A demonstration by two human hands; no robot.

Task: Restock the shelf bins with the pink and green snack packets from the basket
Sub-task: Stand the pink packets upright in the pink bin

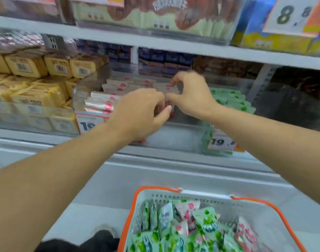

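Both my hands reach into the clear shelf bin point(181, 135) of pink snack packets point(108, 96). My left hand point(141, 111) grips a pink packet point(169, 108) at the bin's front, fingers curled round it. My right hand point(190, 91) pinches the top of the same stack of pink packets from the right. The neighbouring bin on the right holds green packets point(232, 100). Below, the white basket with an orange rim point(135, 202) holds several green packets point(206, 220) and pink packets point(186, 208) mixed together.
Yellow boxed snacks point(33, 84) fill the bin to the left. Orange price tags point(88, 122) hang on the bin fronts. A shelf board point(155, 42) runs just above the bins, with more goods on it. Grey floor lies between the shelf and the basket.
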